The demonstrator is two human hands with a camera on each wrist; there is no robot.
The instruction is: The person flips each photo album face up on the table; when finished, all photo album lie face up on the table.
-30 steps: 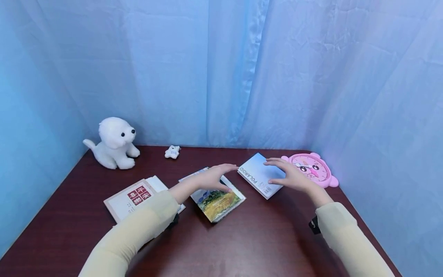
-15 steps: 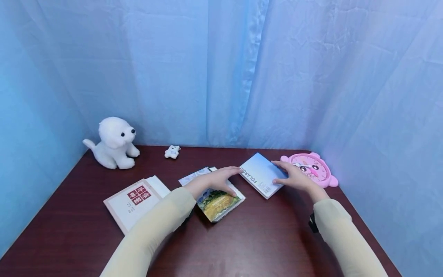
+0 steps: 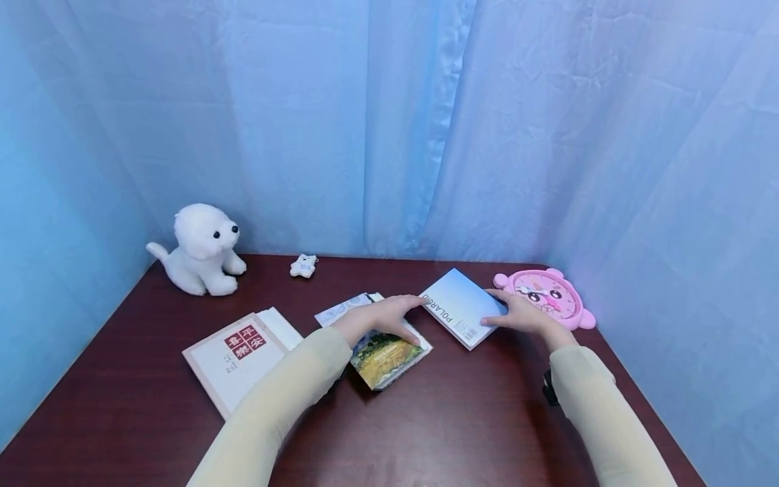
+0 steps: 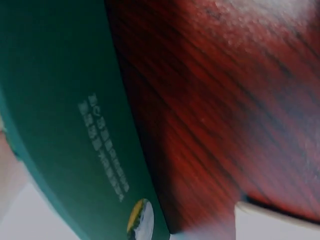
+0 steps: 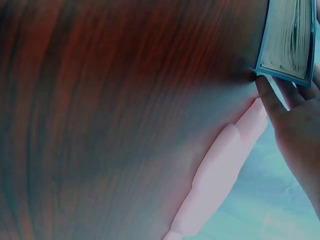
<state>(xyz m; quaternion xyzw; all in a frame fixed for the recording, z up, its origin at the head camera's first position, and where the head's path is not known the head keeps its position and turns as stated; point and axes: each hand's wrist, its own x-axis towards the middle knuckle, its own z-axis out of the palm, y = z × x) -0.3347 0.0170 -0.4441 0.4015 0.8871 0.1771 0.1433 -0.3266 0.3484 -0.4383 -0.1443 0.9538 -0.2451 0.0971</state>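
In the head view, a blue-and-white book (image 3: 458, 304) marked POLAROID lies on the table. My right hand (image 3: 520, 312) holds its right corner, thumb at the near edge and fingers at the far side; the right wrist view shows those fingers against the end of this book (image 5: 286, 40), below its pages. My left hand (image 3: 383, 316) reaches over a book with a painted landscape cover (image 3: 380, 362). Its fingertips overlap the left corner of the POLAROID book, and its thumb is over the landscape book's right edge. A dark green book side (image 4: 75, 100) fills the left wrist view's left part.
A pale book (image 3: 237, 365) with a red stamp lies at left, partly covered by the left sleeve (image 3: 286, 399). Behind stand a white plush dog (image 3: 203, 250) and a small white star-shaped toy (image 3: 303, 266). A pink clock (image 3: 548, 297) lies right of the right hand.
My left hand has moved right and slightly down, its fingertips now at the POLAROID book's corner. My right hand has shifted right and lower, from above that book onto its right corner.
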